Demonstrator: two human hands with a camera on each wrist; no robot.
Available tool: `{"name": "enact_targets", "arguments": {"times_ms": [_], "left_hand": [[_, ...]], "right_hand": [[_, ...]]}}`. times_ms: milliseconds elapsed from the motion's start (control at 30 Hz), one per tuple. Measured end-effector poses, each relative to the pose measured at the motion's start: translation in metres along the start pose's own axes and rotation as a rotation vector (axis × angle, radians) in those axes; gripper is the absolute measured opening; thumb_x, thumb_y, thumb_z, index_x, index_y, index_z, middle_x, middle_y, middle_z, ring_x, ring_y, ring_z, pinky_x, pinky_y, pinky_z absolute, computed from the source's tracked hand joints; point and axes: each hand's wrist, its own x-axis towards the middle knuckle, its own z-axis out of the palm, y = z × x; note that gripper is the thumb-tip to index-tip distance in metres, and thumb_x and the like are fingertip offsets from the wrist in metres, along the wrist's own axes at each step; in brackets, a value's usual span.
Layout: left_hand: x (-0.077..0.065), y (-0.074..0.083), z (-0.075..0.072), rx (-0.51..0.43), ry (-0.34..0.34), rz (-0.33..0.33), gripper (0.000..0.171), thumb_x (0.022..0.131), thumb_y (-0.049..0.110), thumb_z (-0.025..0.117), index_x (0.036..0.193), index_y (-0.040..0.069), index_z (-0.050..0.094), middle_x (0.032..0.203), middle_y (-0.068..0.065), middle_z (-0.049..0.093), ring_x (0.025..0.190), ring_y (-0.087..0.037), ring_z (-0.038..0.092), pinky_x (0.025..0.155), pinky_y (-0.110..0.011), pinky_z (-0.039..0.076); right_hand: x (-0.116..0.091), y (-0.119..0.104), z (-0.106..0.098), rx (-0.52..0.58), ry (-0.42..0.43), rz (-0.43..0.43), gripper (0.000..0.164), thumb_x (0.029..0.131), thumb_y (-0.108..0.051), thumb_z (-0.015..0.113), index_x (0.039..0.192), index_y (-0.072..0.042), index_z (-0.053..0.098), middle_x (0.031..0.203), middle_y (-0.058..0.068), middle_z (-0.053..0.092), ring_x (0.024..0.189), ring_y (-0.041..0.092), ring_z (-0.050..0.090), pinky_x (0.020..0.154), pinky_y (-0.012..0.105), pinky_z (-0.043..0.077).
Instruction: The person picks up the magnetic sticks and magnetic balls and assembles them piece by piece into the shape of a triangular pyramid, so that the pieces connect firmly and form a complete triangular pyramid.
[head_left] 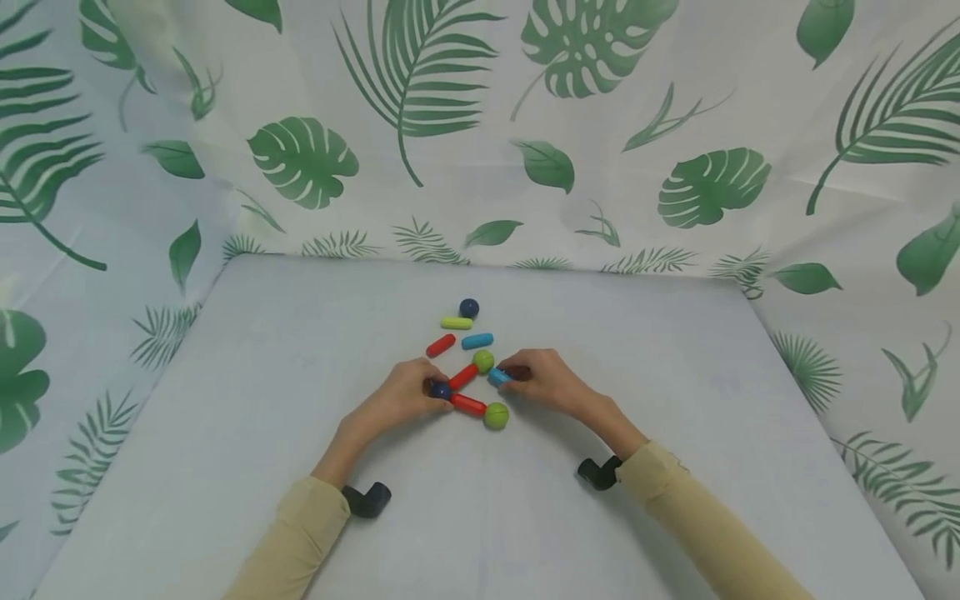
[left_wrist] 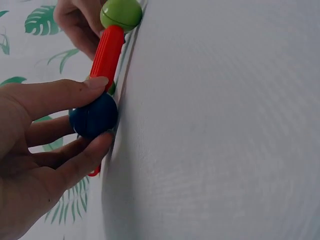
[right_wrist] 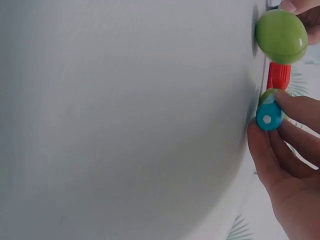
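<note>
My left hand (head_left: 401, 392) grips a dark blue ball (left_wrist: 94, 117) between thumb and fingers. Two red rods, an upper one (head_left: 463, 377) and a lower one (head_left: 468, 405), spread from that ball in a V. At the upper rod's far end is a green ball (head_left: 483, 361); another green ball (head_left: 497, 416) ends the lower rod. With thumb and fingers, my right hand (head_left: 551, 379) pinches a light blue rod (head_left: 498, 377) right beside the upper green ball. In the right wrist view this rod's round end (right_wrist: 267, 119) faces the camera, overlapping the green ball behind it.
Beyond the hands, a loose red rod (head_left: 441, 345), a second light blue rod (head_left: 477, 341), a yellow-green rod (head_left: 456, 322) and another dark blue ball (head_left: 468, 308) lie on the white table (head_left: 300, 333). A leaf-patterned cloth (head_left: 465, 183) rises at the back and sides.
</note>
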Motion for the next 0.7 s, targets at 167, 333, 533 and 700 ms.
{"name": "enact_targets", "arguments": {"times_ms": [167, 333, 533, 700], "left_hand": [[-0.0005, 0.0007, 0.0021, 0.004, 0.013, 0.004, 0.038, 0.082, 0.012, 0.087, 0.116, 0.001, 0.075, 0.095, -0.004, 0.066, 0.084, -0.017, 0.057, 0.077, -0.028, 0.054], [-0.001, 0.0003, 0.0021, 0.003, 0.016, -0.006, 0.038, 0.082, 0.013, 0.087, 0.116, 0.001, 0.076, 0.095, -0.004, 0.065, 0.083, -0.017, 0.056, 0.076, -0.027, 0.053], [-0.001, 0.0018, 0.0024, 0.001, 0.023, -0.005, 0.037, 0.082, 0.013, 0.087, 0.114, 0.001, 0.076, 0.094, -0.004, 0.065, 0.082, -0.017, 0.057, 0.074, -0.027, 0.052], [-0.0002, 0.0019, 0.0031, 0.008, 0.024, -0.011, 0.037, 0.082, 0.015, 0.088, 0.114, 0.0, 0.076, 0.092, -0.004, 0.064, 0.081, -0.017, 0.056, 0.071, -0.025, 0.05]], "right_hand": [[0.0013, -0.0024, 0.0022, 0.046, -0.001, 0.096, 0.032, 0.093, -0.016, 0.076, 0.122, -0.002, 0.073, 0.11, 0.009, 0.075, 0.094, 0.017, 0.067, 0.085, 0.034, 0.058], [0.0003, -0.0041, 0.0017, 0.116, -0.004, 0.164, 0.033, 0.094, -0.023, 0.075, 0.122, -0.005, 0.075, 0.107, 0.006, 0.076, 0.09, 0.015, 0.065, 0.082, 0.031, 0.057], [-0.0011, -0.007, 0.0019, 0.238, -0.041, 0.23, 0.038, 0.095, -0.028, 0.074, 0.125, -0.005, 0.073, 0.109, 0.006, 0.076, 0.091, 0.014, 0.068, 0.086, 0.032, 0.058], [-0.0012, -0.0074, 0.0034, 0.28, -0.059, 0.252, 0.041, 0.095, -0.029, 0.074, 0.128, -0.005, 0.071, 0.107, 0.005, 0.075, 0.092, 0.014, 0.067, 0.087, 0.032, 0.057]]}}
